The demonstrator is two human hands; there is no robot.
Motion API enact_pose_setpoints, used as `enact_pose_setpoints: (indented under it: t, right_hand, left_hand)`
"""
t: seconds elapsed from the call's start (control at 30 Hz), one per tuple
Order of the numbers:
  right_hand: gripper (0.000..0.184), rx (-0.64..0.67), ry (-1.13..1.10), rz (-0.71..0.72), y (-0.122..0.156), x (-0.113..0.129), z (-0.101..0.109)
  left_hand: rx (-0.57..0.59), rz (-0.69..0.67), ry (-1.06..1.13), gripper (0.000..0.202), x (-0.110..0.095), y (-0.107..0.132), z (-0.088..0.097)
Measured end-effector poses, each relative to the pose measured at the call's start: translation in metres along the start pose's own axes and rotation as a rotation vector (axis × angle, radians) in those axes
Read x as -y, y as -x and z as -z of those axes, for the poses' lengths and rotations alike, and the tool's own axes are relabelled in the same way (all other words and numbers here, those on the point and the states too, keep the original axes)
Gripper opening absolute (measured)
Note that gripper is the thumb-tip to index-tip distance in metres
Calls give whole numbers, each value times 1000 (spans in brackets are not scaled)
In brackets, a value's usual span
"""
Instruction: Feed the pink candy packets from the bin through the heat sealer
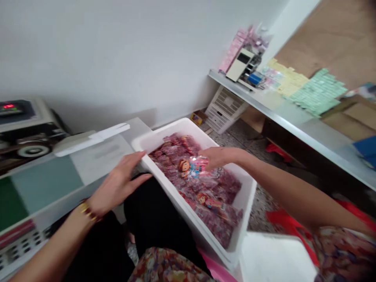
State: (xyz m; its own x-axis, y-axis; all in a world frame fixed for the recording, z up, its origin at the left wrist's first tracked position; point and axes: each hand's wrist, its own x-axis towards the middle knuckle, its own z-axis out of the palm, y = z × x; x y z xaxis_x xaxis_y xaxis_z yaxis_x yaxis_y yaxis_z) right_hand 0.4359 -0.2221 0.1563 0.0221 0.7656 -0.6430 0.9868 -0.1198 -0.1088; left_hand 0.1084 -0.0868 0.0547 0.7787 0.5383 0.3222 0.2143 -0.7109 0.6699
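A white plastic bin (167,177) stands tilted across the view by my knees. Inside it lie many small clear packets with dark red contents (173,150). My right hand (216,157) reaches into the bin, its fingers closed on the end of a clear packet with a cartoon figure (192,166) in blue and red stripes. A similar cartoon packet (210,201) lies lower among the others. My left hand (122,178) is open with fingers stretched out, their tips at the bin's near left rim; a beaded bracelet is on its wrist.
On the left, a machine with a red display (17,111) stands by a bench with a grey-green surface (48,178). A metal table (282,107) at right bears a small device (241,64), mint-green packets (319,92) and cardboard. White crates (225,107) stand beneath it. Red plastic (289,219) lies on the floor.
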Motion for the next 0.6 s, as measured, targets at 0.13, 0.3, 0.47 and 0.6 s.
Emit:
enact_pose_setpoints:
  t: [0.13, 0.3, 0.47, 0.6]
  right_hand:
    - [40, 34, 54, 262, -59, 95, 50]
    - [42, -37, -254, 403, -125, 137, 78]
    - [49, 68, -1116, 600, -174, 145, 56]
    - [60, -60, -1363, 587, -204, 171, 29]
  left_hand:
    - [227, 142, 224, 84, -12, -40, 5]
    - [202, 509, 572, 56, 18, -17, 37]
    - [-328, 673, 702, 56, 48, 15, 41]
    - [-616, 764, 579, 63, 64, 20, 24]
